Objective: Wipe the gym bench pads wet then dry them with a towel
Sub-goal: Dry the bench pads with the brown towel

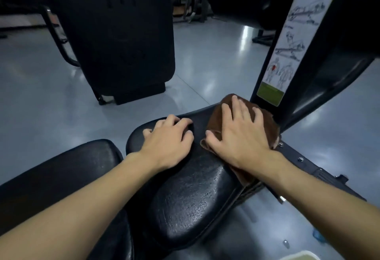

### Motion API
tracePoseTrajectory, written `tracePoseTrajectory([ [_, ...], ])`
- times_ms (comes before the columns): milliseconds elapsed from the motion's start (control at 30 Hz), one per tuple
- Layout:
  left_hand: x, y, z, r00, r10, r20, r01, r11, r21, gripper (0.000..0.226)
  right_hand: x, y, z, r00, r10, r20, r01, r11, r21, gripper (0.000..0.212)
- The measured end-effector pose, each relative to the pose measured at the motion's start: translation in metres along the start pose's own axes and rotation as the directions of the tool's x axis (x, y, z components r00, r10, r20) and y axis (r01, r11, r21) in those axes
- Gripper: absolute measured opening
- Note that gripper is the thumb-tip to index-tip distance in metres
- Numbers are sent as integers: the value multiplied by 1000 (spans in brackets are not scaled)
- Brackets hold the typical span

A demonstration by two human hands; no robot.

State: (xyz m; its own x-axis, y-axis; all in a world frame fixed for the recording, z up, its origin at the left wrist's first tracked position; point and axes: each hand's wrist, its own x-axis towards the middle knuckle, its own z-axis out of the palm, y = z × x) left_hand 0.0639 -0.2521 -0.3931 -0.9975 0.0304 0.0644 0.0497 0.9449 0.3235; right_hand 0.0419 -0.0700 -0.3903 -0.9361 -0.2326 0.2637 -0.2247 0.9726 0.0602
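Right hand [240,134] lies flat, fingers spread, on a brown towel [269,123], pressing rather than grasping, which probably keeps the most cloth on the surface for a wipe. The towel sits right of centre in the frame, on the far right edge of the seat pad [185,193], just beside the upright post with the instruction sticker [287,43].

Left hand [168,136] rests on the same pad at centre frame, fingers bent, thumb at the left edge, holding nothing. It is likely bracing the pad against the push.

Pad surface near the bottom centre shines, so it may be damp, though I cannot tell whether this is the wet or dry pass. A second pad [61,173] at lower left looks untouched, likely next.
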Motion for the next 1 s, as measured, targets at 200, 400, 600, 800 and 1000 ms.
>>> tracePoseTrajectory([
  [200, -7, -6, 12, 995, 65, -77, -60, 996, 65, 46, -4, 1, 4, 995, 52, -89, -49, 998, 42, 55],
  [400, -19, -14, 13, 991, 123, -49, -123, 992, 14, 55, -43, 17, 2, 987, -31, -158, 45, 995, 85, 57],
  [600, -20, -24, 25, 983, 153, -106, -153, 988, 5, 71, -14, 21, 6, 994, -51, -95, 55, 998, 40, 59],
  [800, -19, -27, 28, 984, 147, -98, -149, 989, -15, 70, 49, 20, 1, 995, -78, 66, 75, 996, 47, 49],
  [1000, -21, -28, 25, 985, 139, -98, -146, 987, -72, 73, 80, 12, 2, 986, -87, 143, 78, 994, 70, 49],
])
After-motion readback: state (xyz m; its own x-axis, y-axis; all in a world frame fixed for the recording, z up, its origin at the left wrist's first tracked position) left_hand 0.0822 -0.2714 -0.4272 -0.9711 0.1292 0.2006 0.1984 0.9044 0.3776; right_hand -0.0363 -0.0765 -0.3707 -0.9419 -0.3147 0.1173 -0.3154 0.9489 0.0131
